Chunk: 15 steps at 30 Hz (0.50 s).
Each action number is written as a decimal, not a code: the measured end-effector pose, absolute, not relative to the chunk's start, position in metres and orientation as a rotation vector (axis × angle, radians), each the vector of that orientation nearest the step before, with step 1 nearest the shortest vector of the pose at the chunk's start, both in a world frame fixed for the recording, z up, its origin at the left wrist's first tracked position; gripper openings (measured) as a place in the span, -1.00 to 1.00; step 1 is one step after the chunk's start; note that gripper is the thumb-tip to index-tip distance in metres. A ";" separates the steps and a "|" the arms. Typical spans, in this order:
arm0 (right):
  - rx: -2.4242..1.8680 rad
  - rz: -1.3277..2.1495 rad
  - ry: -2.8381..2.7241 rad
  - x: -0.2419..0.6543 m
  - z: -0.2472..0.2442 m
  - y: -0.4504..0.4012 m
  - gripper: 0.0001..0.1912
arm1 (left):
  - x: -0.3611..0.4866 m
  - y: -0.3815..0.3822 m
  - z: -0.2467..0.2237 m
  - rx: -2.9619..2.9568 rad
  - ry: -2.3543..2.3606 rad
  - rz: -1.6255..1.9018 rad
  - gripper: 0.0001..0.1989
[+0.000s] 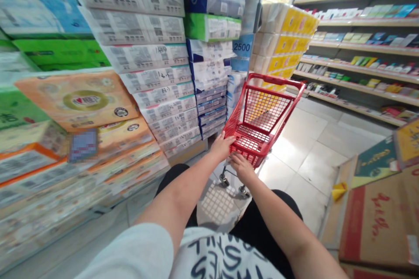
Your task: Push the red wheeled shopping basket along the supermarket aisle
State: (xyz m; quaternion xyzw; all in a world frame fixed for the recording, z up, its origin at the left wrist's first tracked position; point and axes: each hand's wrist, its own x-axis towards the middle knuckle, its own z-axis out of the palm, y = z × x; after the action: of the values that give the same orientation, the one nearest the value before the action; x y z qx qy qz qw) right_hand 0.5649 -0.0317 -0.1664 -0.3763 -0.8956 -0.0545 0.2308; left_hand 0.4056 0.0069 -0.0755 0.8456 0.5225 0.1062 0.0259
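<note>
A small red shopping cart (258,133) stands on the tiled floor in front of me, its handle bar at the far top end. My left hand (223,145) is on the cart's near left edge, with its fingers bent over the red plastic. Just to the right and slightly lower, my right hand (241,165) touches the near lower rim, its fingers curled at the edge. Both hands are close together on the near end of the basket. The cart's basket shows a red grid and holds nothing that I can see. Its wheels show below my hands.
Tall stacks of packaged tissue (157,48) rise on the left, with orange packs (81,98) nearer me. Yellow and white packs (281,48) stand behind the cart. Stocked shelves (366,48) line the back right. Cardboard boxes (376,222) sit at the lower right.
</note>
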 end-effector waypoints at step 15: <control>-1.044 -0.098 -2.472 0.537 -0.150 -0.021 -0.72 | 0.367 0.007 -0.080 2.802 1.560 0.223 -0.33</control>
State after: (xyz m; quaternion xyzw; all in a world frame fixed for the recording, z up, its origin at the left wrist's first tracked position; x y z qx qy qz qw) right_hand 0.5366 -0.0206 -0.1497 -0.3788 -0.8967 -0.0354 0.2264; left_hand 0.3667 0.0069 -0.0798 0.8710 0.4850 0.0692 -0.0364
